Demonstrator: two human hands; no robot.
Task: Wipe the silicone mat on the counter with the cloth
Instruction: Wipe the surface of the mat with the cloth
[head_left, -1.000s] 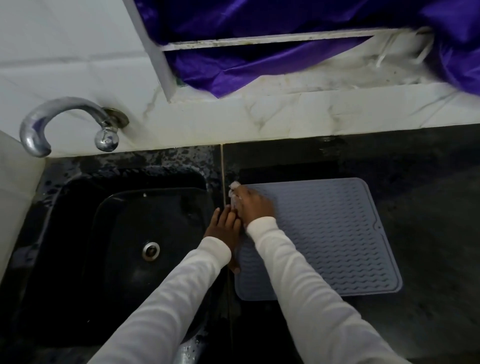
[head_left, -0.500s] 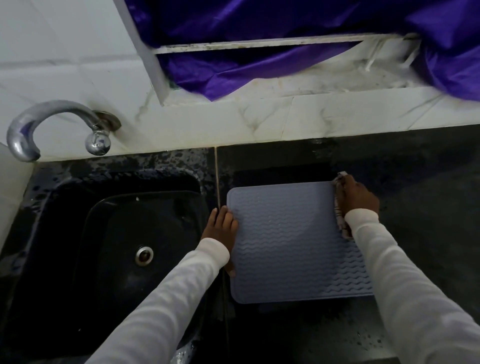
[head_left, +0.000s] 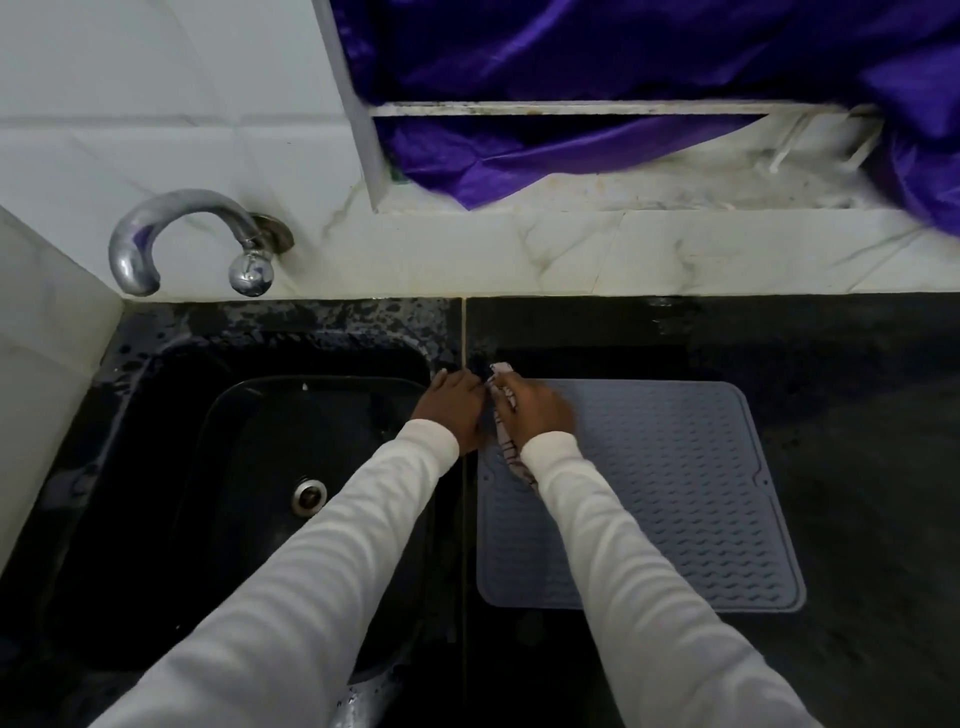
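Note:
A grey silicone mat (head_left: 675, 493) with a wavy ribbed surface lies flat on the dark counter (head_left: 857, 441), right of the sink. My right hand (head_left: 535, 408) is at the mat's far left corner, closed on a pale patterned cloth (head_left: 506, 441) that trails back along my wrist. My left hand (head_left: 452, 408) lies flat, palm down, at the mat's left edge beside the right hand, fingers together, holding nothing. The mat's left part is hidden under my right sleeve.
A black sink (head_left: 260, 493) with a metal drain (head_left: 310, 496) lies left of the mat. A curved chrome tap (head_left: 182, 239) juts from the white tiled wall. Purple fabric (head_left: 597, 78) hangs over a stained sill behind the counter.
My right hand swept the cloth from the mat's far right corner back across to its far left corner. My left hand moved slightly farther along the mat's left edge.

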